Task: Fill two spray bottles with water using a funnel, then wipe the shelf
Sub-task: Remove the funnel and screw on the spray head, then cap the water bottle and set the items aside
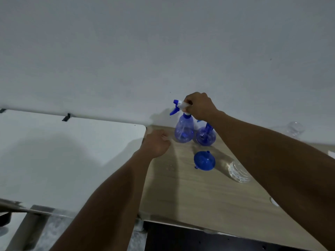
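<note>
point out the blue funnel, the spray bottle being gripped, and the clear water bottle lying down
blue funnel (204, 161): head view, on its wide cone.
gripped spray bottle (184, 130): head view, on its translucent blue body.
clear water bottle (238, 172): head view, on its ribbed side.

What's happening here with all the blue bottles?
A person's right hand grips the spray head of one blue spray bottle standing on a wooden table. A second spray bottle stands beside it, and a blue funnel lies nearer. The left hand hovers empty by the table edge.
</note>
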